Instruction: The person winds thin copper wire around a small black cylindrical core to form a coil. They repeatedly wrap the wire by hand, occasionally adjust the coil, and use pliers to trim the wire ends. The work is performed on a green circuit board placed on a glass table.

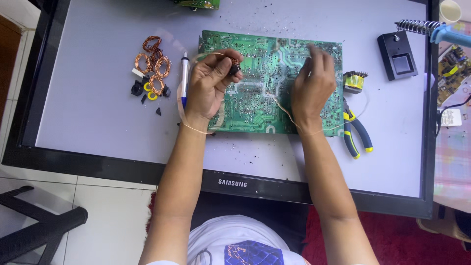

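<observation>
Most of a small dark coil [234, 67] is covered by the fingertips [226, 58] of the left hand [208, 86]. The right hand [312, 83] is blurred, so what is pinched between its fingers cannot be told. Beyond those fingers, a soldering stand [419, 27] is cut off by the frame's edge.

A glossy green circuit board [265, 83] lies on the matt pale surface [98, 113] framed in shiny black plastic, beside bare copper wire coils [153, 64], rubber-gripped metal pliers [354, 130] and a thin, gleaming copper wire [282, 110].
</observation>
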